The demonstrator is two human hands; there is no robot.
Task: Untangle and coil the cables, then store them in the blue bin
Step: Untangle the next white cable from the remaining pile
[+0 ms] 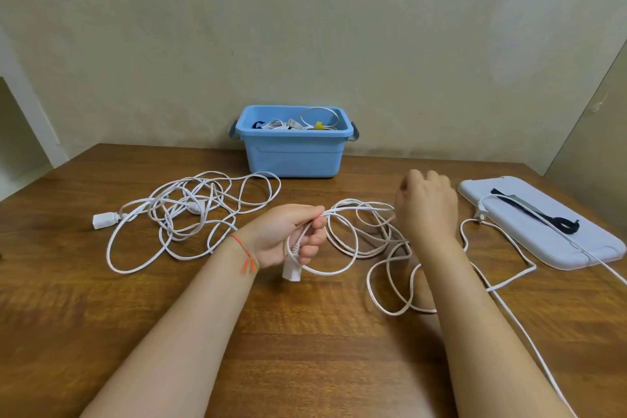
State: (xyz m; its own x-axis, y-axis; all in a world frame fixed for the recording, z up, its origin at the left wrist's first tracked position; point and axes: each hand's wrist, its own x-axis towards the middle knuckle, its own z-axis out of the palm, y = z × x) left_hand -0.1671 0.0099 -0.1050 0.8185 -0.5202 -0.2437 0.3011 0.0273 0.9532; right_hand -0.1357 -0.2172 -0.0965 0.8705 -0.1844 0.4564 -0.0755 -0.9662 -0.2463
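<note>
We see a white braided cable [353,241] being coiled above a brown wooden table [305,366]. The left hand [288,237] grips the gathered loops with curled fingers, and the cable's white socket end [291,271] hangs below the palm. The right hand [425,204] is at the far side of the coil with its fingers curled; we cannot tell whether they pinch a strand.

To do this step well, we would keep every turn the size of the first. We would draw in the slack lying on the table and across the pale lavender plastic lid [543,224] without twisting it, then bind the coil with the black strap [539,214] resting on that lid.

Count:
- One cable in hand.
- One loose white cable [190,214], tangled, at left on the table.
- At least two coiled cables in the blue plastic bin [293,153] against the wall, one of them tied with a yellow strap [319,125].
- One lid and one bin.
</note>
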